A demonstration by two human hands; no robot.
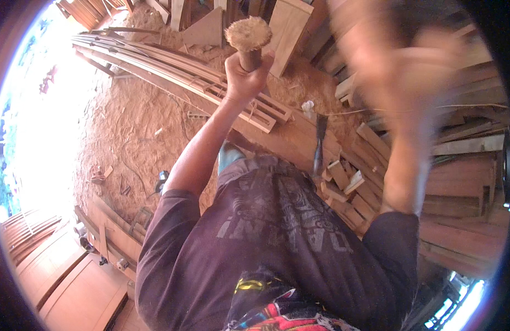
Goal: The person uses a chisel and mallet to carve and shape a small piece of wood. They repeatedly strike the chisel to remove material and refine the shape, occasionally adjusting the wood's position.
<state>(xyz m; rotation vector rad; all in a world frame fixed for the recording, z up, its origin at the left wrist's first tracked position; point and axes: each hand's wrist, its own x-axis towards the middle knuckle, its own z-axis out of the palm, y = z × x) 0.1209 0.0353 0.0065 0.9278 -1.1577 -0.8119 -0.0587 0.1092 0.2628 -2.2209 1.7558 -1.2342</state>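
Left hand [245,74] clenched round wooden mallet [248,36], raised — right hand [396,60] blurred, grip unreadable. Chisel [320,138] idle on plank [288,135] — carving looks mid-way.

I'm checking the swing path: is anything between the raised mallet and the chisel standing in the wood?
Nothing visible does. The left hand holds the mallet up, with only planks showing between it and the chisel. The blurred right hand is off to the side.
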